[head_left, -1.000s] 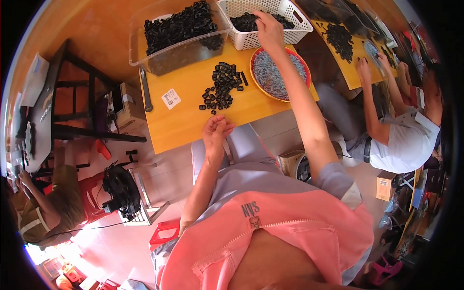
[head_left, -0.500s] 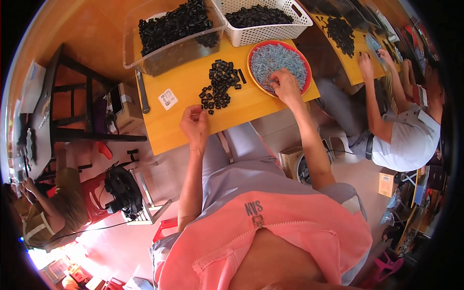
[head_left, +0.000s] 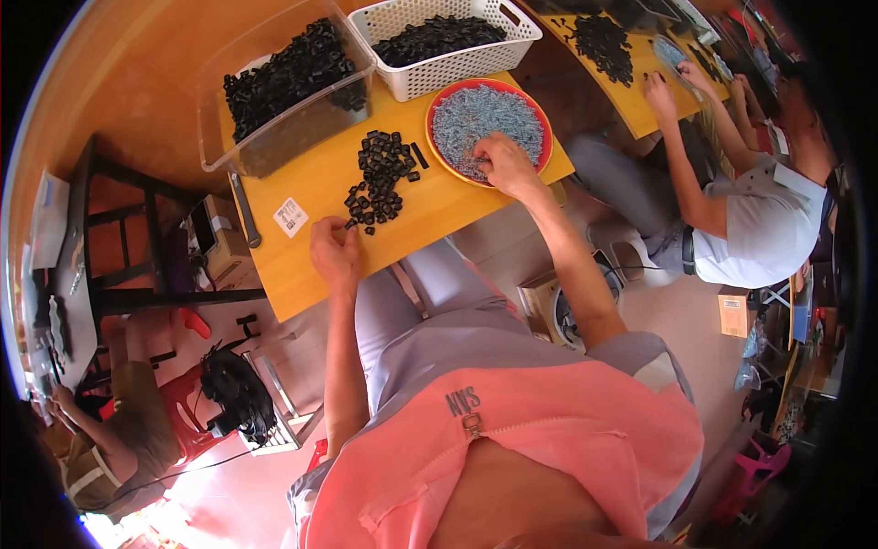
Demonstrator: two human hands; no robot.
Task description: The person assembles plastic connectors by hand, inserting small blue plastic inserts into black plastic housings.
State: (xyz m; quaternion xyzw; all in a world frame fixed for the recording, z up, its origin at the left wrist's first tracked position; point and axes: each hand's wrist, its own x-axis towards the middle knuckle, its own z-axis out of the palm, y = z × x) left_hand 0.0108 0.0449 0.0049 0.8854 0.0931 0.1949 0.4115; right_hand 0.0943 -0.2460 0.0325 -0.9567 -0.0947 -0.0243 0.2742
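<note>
My left hand [head_left: 336, 254] is at the table's near edge, thumb and fingertips pinched on a small black plastic part [head_left: 350, 223]. Just beyond it lies a loose pile of the same black parts [head_left: 388, 163]. My right hand [head_left: 508, 166] reaches into a round red bowl [head_left: 548, 137] with a yellow rim, heaped with small blue-grey screw-like pieces [head_left: 483, 116]. Its fingers are closed together at the near side of the heap; whatever they hold is too small to make out.
Behind the pile stand a clear plastic bin [head_left: 274, 156] and a white perforated basket [head_left: 439, 80], both holding black parts. A black-handled tool [head_left: 245, 210] and white label [head_left: 291, 217] lie at left. A co-worker [head_left: 759, 220] sits at another yellow table on the right.
The view has shifted, so the table sits further left in it. My left hand stays pinched near the pile; my right hand remains in the bowl, toward its near left side.
</note>
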